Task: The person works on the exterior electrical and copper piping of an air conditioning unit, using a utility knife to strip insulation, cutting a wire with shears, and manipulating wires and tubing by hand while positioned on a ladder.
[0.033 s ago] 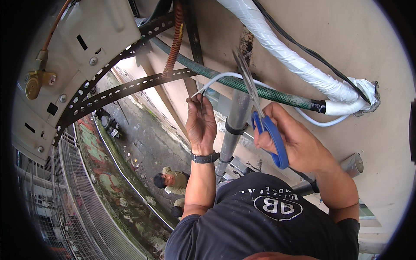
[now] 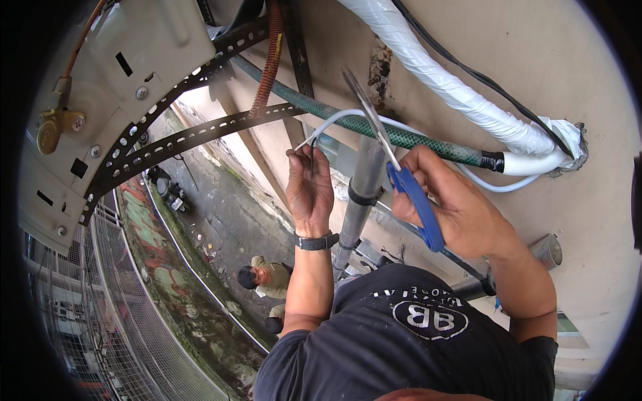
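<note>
My left hand (image 2: 311,190) is closed in a pinch on the end of a thin white cable (image 2: 332,119), palm turned toward me. A short dark wire (image 2: 313,152) hangs from that end down across the fingers. In my right hand (image 2: 461,210) are scissors with blue handles (image 2: 420,207), my fingers through and around the loops. Their long metal blades (image 2: 370,110) look nearly together and point up and left. They pass in front of the cable and a green braided hose (image 2: 411,139), clear of my left hand; contact with the hose cannot be judged.
A white-wrapped pipe (image 2: 455,87) enters a wall hole (image 2: 580,150) at right. Perforated metal brackets (image 2: 200,136) and a pale metal unit (image 2: 114,73) fill the upper left. A grey vertical pipe (image 2: 358,207) stands between my arms. Far below, a person (image 2: 267,275) is in the alley.
The scissors have swung slightly, their tips moving up and left, and the blades look closer together. My right hand has shifted a little; my left hand stays almost still on the cable.
</note>
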### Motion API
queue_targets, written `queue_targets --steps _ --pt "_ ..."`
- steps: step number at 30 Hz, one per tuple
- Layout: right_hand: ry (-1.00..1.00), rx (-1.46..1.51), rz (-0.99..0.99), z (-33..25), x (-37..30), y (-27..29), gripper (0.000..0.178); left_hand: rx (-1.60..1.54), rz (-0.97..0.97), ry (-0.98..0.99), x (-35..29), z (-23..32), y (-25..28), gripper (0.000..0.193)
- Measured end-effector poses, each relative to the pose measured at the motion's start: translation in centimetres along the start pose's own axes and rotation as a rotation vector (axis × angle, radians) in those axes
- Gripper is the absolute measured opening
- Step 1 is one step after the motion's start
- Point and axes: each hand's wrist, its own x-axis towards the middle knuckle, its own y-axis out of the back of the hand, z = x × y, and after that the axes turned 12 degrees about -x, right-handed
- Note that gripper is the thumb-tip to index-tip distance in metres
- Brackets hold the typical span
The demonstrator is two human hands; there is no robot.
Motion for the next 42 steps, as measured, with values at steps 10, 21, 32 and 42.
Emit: queue_targets --steps 10,21,32,42 --pt "-0.123 -0.389 0.125 -3.2 3.3 0.4 0.044 1.045 -0.367 -0.369 0.0 1.7 -1.0 0.018" --pt "0.034 0.336 0.092 -0.5 3.8 -0.8 0.046 0.438 0.003 0.057 -0.7 1.2 0.3 0.008" --pt "-0.01 -0.295 0.161 -1.5 5.7 -1.6 0.04 0.228 0.005 0.189 0.1 2.4 5.0 0.043" --pt "0.149 -0.778 0.483 -3.8 4.2 -0.4 0.038 1.698 -0.099 -0.186 -3.4 4.3 -8.1 0.041"
